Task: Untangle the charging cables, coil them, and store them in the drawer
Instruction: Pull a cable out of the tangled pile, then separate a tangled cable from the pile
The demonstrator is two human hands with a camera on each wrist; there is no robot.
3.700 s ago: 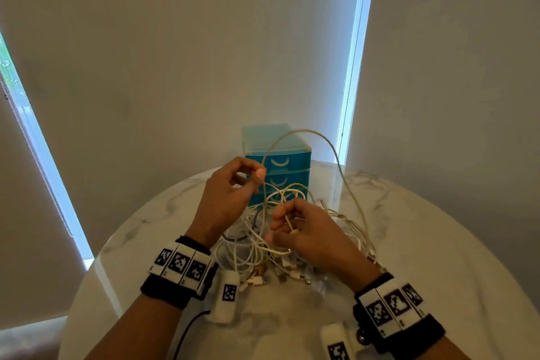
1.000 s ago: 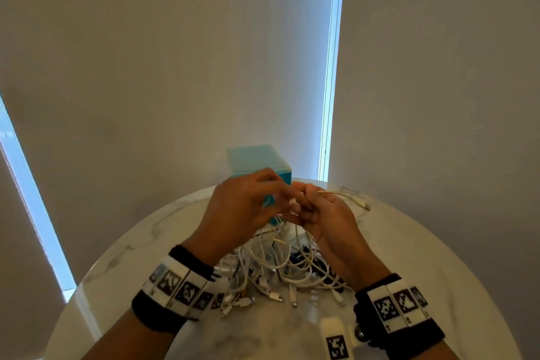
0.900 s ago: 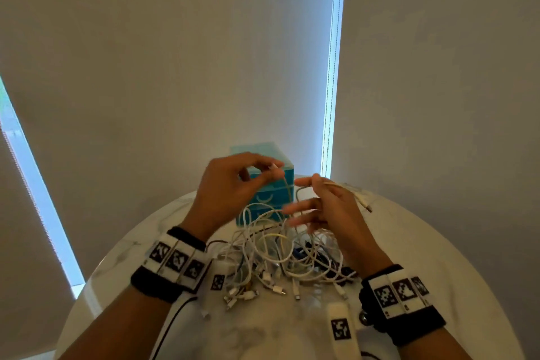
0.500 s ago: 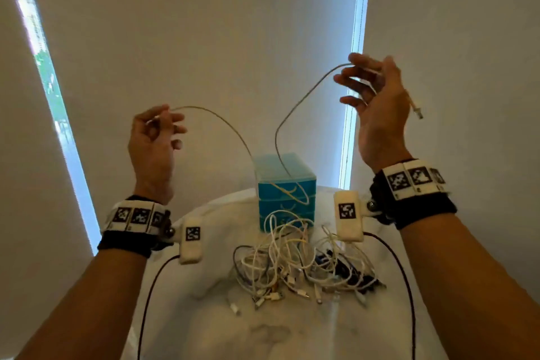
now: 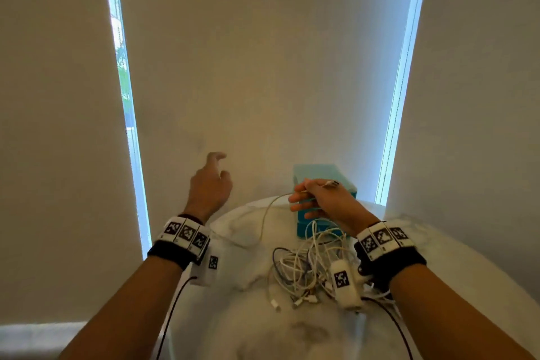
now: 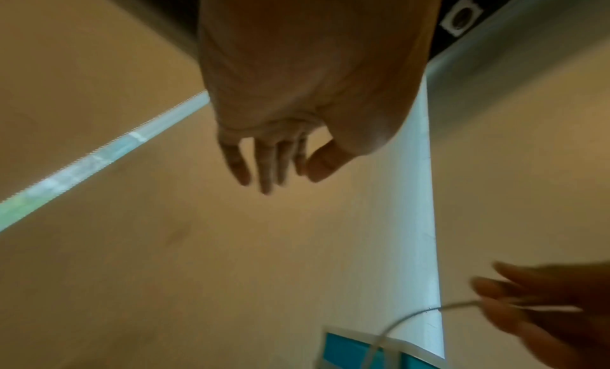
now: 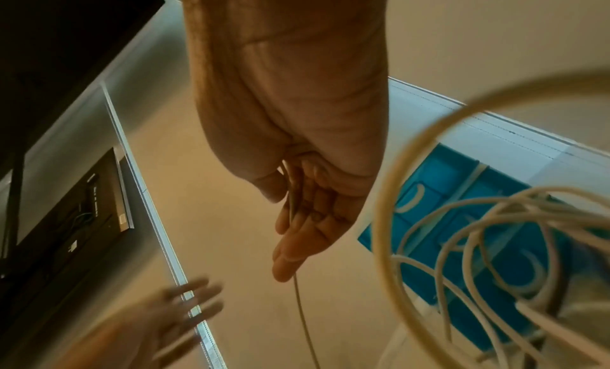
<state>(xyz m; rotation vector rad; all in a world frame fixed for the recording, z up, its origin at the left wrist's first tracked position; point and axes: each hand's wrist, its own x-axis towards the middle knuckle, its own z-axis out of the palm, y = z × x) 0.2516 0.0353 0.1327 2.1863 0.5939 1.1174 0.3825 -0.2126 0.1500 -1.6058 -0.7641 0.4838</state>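
Your right hand (image 5: 327, 202), centre-right of the frame, pinches one beige cable (image 5: 264, 222) near its plug, other fingers loosely spread; the cable droops left onto the marble table (image 5: 467, 272); your left hand (image 5: 209, 184), left of centre, hangs relaxed and empty; one tangled cable pile (image 5: 306, 269) lies below one teal drawer unit (image 5: 304, 229).

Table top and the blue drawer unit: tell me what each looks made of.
Table top: marble or a marble-look surface, white with grey veins and a glossy sheen reflecting the window light; which one, the look leaves open. Drawer unit: seemingly plastic, teal and slightly translucent on top, with pale curved handles on the drawer fronts in the right wrist view.
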